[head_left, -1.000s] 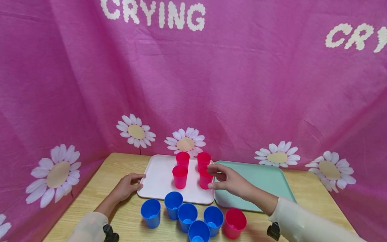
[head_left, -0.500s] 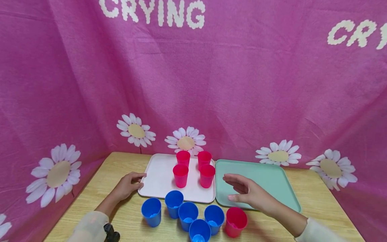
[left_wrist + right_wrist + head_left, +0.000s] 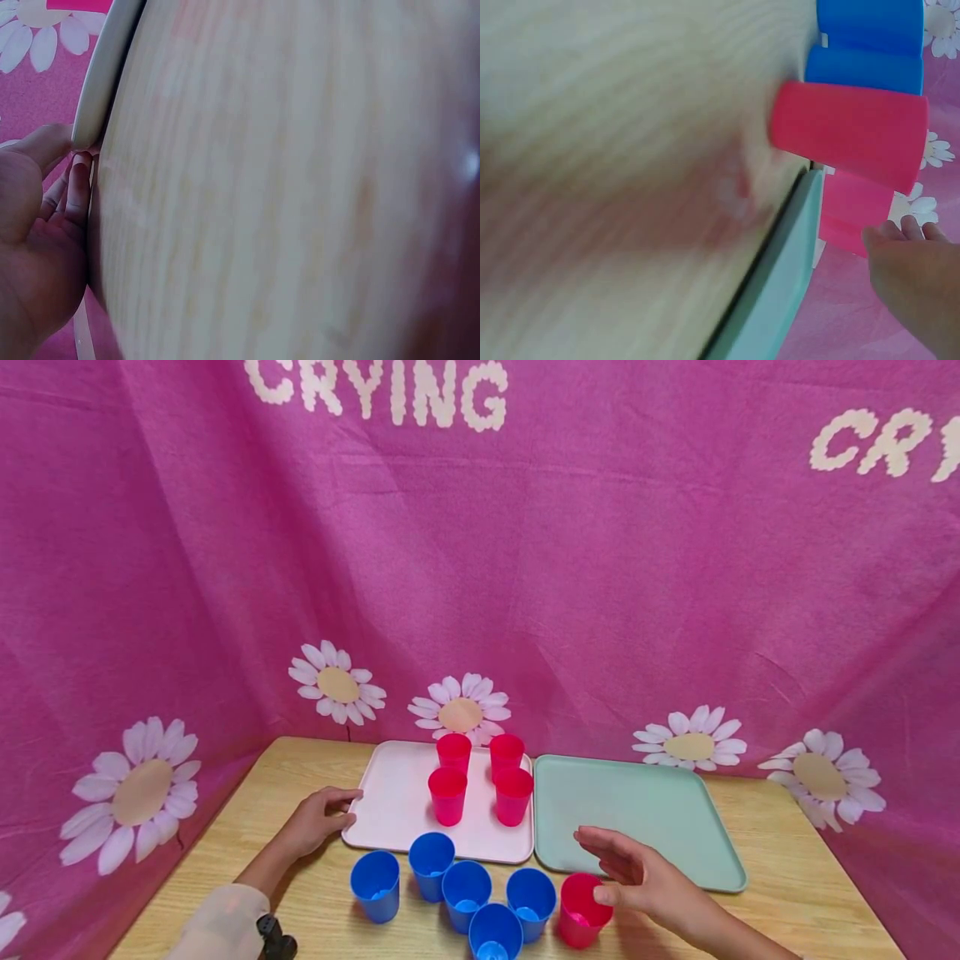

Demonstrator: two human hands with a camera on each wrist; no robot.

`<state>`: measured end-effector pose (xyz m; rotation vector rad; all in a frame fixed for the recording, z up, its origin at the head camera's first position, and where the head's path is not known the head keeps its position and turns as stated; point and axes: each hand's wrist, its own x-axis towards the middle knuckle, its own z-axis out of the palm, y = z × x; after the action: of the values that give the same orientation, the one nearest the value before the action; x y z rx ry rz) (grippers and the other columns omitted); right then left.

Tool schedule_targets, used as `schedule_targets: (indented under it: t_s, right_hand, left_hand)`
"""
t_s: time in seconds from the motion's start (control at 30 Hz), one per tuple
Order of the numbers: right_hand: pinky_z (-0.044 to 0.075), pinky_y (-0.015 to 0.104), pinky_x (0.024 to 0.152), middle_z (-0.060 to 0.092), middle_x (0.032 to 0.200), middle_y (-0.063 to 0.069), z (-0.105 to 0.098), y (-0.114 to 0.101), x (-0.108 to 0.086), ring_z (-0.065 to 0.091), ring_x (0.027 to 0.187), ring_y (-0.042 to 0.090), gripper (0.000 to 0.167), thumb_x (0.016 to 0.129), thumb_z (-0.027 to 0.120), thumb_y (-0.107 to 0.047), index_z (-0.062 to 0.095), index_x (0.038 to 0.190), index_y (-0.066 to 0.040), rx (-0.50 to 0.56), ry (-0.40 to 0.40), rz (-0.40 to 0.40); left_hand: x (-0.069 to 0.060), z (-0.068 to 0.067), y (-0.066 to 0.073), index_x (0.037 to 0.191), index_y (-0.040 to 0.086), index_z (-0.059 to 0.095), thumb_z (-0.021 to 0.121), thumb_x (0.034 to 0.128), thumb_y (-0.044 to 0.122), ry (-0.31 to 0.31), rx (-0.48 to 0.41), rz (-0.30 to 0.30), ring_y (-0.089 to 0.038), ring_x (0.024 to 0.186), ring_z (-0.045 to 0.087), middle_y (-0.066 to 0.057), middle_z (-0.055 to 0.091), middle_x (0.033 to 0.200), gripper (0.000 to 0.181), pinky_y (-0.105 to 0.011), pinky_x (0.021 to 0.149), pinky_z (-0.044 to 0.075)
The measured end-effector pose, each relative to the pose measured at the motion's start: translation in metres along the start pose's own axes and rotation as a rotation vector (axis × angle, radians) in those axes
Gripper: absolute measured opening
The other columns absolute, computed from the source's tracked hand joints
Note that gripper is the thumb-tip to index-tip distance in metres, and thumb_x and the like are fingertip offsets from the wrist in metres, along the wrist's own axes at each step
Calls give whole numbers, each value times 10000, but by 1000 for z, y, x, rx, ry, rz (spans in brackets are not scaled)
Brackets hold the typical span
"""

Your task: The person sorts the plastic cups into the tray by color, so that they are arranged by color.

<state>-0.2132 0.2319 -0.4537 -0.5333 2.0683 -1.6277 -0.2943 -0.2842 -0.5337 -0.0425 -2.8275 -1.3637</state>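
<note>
My left hand (image 3: 318,822) rests beside the left edge of the pale pink tray (image 3: 390,827); its fingertips and thumb touch the rim, as the left wrist view also shows at the tray corner (image 3: 94,112). My right hand (image 3: 645,881) hovers with fingers extended and thumb apart, just right of a red cup (image 3: 581,914) on the table. The thumb overlaps that cup's rim in the head view; I cannot tell whether they touch. In the right wrist view, the hand (image 3: 911,274) appears apart from the nearest red cup (image 3: 847,131). Several red cups (image 3: 447,797) stand upright on the pink tray.
Several blue cups (image 3: 467,897) stand upright on the wooden table (image 3: 315,910) in front of the pink tray. A green tray (image 3: 622,793) lies right of the pink one, their edges side by side. A pink cloth (image 3: 570,577) hangs behind the table.
My right hand has left the front right red cup on the pink tray and moved right and toward me, to the red cup on the table. The left hand has stayed in place.
</note>
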Motion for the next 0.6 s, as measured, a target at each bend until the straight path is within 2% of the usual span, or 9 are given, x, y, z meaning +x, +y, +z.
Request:
schedule_targets:
  t_s: [0.17, 0.3, 0.4, 0.5, 0.6]
  right_hand:
    - [479, 231, 1064, 353, 1617, 255, 5, 6, -7, 316, 1496, 465, 680, 1014, 667, -166, 334, 1589, -22, 62, 4, 76]
    - [525, 350, 1047, 327, 1636, 233, 10, 10, -10, 330, 1492, 427, 697, 1014, 673, -197, 326, 1605, -69, 132, 11, 163]
    - [555, 430, 1007, 351, 1621, 219, 15, 13, -11, 416, 1433, 362, 729, 990, 708, -197, 334, 1606, -91, 182, 21, 211]
    - [576, 462, 965, 421, 1574, 200, 19, 17, -12, 493, 1348, 279, 768, 950, 755, -174, 353, 1601, -98, 194, 37, 227]
    - [588, 475, 940, 468, 1532, 196, 21, 21, -13, 526, 1292, 257, 786, 924, 783, -154, 372, 1592, -93, 183, 49, 223]
  left_hand:
    - [-2, -2, 0, 1366, 14, 649, 715, 935, -11, -5, 5, 15, -289, 1099, 597, -171, 643, 1218, 438, -529, 1044, 498]
    - [-2, -2, 1, 1361, 8, 650, 720, 933, -6, -7, 0, 19, -289, 1084, 597, -175, 641, 1208, 433, -484, 1016, 521]
    - [-2, -2, 1, 1359, 6, 652, 719, 935, -3, -8, -4, 15, -277, 1074, 593, -166, 639, 1196, 429, -436, 996, 526]
    - [-2, -2, 1, 1359, 10, 653, 716, 937, -3, -9, -4, 13, -277, 1074, 589, -161, 637, 1192, 427, -422, 993, 524]
    - [-2, -2, 1, 1362, 17, 654, 715, 937, -5, -7, -4, 7, -280, 1083, 587, -158, 635, 1198, 431, -449, 1011, 520]
